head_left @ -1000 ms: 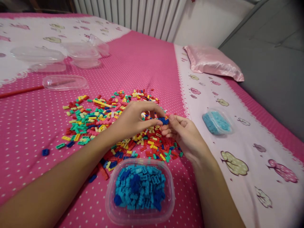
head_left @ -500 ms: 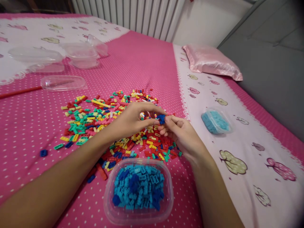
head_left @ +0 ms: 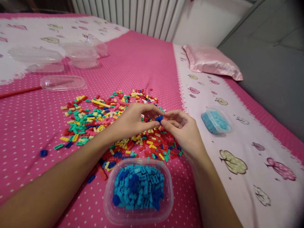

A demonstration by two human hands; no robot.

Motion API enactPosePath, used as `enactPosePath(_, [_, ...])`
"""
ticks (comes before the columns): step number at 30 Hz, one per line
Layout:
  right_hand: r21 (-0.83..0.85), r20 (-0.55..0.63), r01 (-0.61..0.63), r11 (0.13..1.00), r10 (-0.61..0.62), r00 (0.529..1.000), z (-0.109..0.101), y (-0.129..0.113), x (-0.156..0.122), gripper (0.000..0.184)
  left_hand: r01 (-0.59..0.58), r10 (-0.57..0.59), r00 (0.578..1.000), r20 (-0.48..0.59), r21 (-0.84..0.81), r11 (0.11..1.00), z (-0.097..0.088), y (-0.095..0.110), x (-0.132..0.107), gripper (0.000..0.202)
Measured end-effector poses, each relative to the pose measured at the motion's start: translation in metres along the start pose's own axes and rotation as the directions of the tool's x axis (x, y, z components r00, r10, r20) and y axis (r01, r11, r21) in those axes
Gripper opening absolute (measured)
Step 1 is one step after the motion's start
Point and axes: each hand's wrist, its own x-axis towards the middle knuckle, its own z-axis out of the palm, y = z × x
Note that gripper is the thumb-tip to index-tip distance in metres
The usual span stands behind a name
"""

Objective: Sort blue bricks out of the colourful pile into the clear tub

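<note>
Between the fingertips of both hands is a small dark blue building brick (head_left: 159, 118); whether it is one piece or several joined, I cannot tell. My left hand (head_left: 134, 122) pinches it from the left, thumb below and fingers arched over. My right hand (head_left: 184, 128) grips its right side with thumb and fingertips. Under the hands spreads a pile of mixed building bricks (head_left: 89, 118) in red, yellow, green, pink and blue, partly hidden by the left hand. Close to me stands a clear plastic tub (head_left: 168, 193) holding light blue bricks (head_left: 144, 190) with some dark blue ones on top.
A second clear tub (head_left: 215, 121) of light blue bricks stands at right on the patterned bedspread (head_left: 152, 69). Several clear containers (head_left: 80, 55) and a lid-like tray (head_left: 63, 83) lie at back left, beside a red stick (head_left: 21, 92). A pink pillow (head_left: 211, 61) rests near the grey headboard (head_left: 266, 47).
My right hand has turned and risen slightly, its fingers now reaching further over beside the left fingertips. The dark blue brick has shifted a little left and is more covered.
</note>
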Motion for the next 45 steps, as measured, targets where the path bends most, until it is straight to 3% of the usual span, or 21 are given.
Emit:
enactPosePath(5, [-0.044, -0.022, -0.009, 0.999, 0.009, 1.0, 0.001, 0.001, -0.001, 0.021, 0.009, -0.013, 0.999, -0.051, -0.073, 0.997, 0.003, 0.0, 0.0, 0.029])
enactPosePath(12, [-0.026, -0.055, -0.007, 1.0, 0.006, 0.998, 0.003, 0.001, -0.001, 0.023, -0.005, 0.001, 0.999, -0.041, -0.091, 0.996, 0.003, -0.001, 0.0, 0.027])
enactPosePath(17, [-0.033, -0.048, 0.004, 0.999, -0.006, 0.999, 0.002, 0.001, 0.0, 0.025, 0.014, -0.016, 1.0, -0.019, -0.083, 0.996, 0.003, 0.0, 0.0, 0.024])
enactPosePath(22, [-0.067, -0.035, -0.001, 0.998, -0.001, 0.999, -0.001, 0.002, 0.0, 0.028, 0.043, -0.038, 0.999, 0.031, -0.179, 0.983, 0.004, -0.002, -0.001, 0.024])
enactPosePath(27, [-0.08, 0.01, -0.042, 0.996, 0.043, 0.999, -0.013, -0.003, 0.001, 0.026, 0.086, -0.09, 0.996, -0.009, -0.212, 0.974, 0.003, -0.007, 0.0, 0.021])
enactPosePath(31, [-0.201, -0.029, 0.064, 0.977, -0.071, 0.997, -0.022, -0.005, 0.003, 0.017, 0.097, -0.107, 0.994, -0.028, -0.241, 0.966, 0.002, -0.01, 0.0, 0.026])
enactPosePath(35, [-0.176, 0.105, 0.097, 0.98, -0.079, 0.991, -0.014, -0.002, 0.002, 0.018, 0.027, -0.022, 0.999, 0.023, -0.264, 0.964, 0.003, -0.006, 0.0, 0.019])
enactPosePath(38, [-0.086, 0.161, 0.014, 0.996, 0.0, 0.987, -0.008, 0.001, 0.001, 0.025, -0.004, 0.015, 0.999, 0.044, -0.239, 0.971, 0.002, -0.004, 0.0, 0.013])
enactPosePath(45, [-0.031, 0.157, -0.029, 0.999, 0.033, 0.987, -0.007, 0.002, 0.002, 0.02, -0.057, 0.058, 0.998, 0.027, -0.04, 0.998, -0.001, -0.005, 0.0, 0.007])
